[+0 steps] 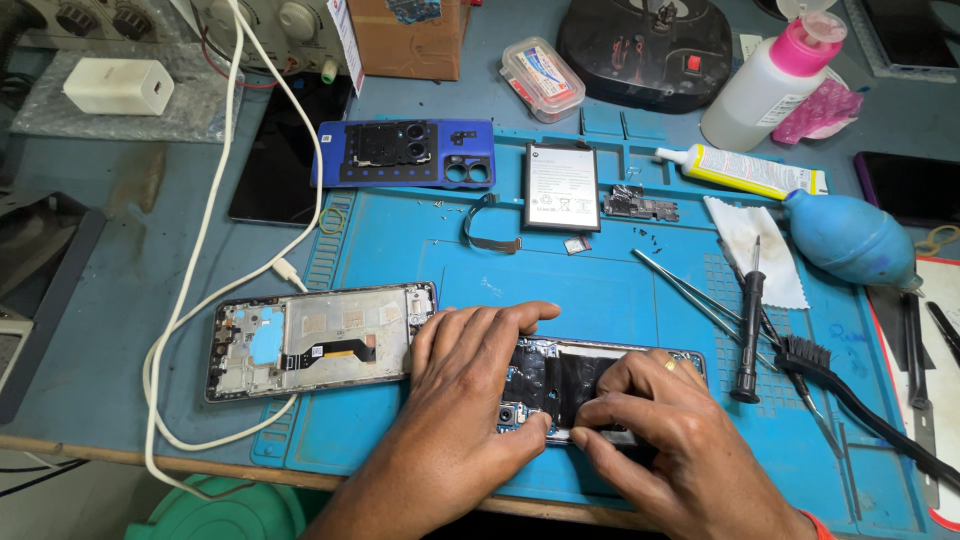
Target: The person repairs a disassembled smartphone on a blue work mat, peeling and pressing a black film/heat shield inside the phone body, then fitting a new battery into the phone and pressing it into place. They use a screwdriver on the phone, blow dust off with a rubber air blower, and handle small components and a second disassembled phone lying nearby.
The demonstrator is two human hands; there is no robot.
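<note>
Both hands work on the opened phone (590, 385) lying on the blue mat (600, 290); the left hand (470, 400) pins its near end, fingers spread, while the right hand (650, 430) pinches at its lower edge; a part seems mid-removal, so steady, gentle lifting looks needed.

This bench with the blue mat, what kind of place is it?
Most likely a phone repair bench. Both hands, left hand and right hand, work on an opened phone; a loose battery, a blue back cover and a screwdriver lie on the blue mat.
</note>
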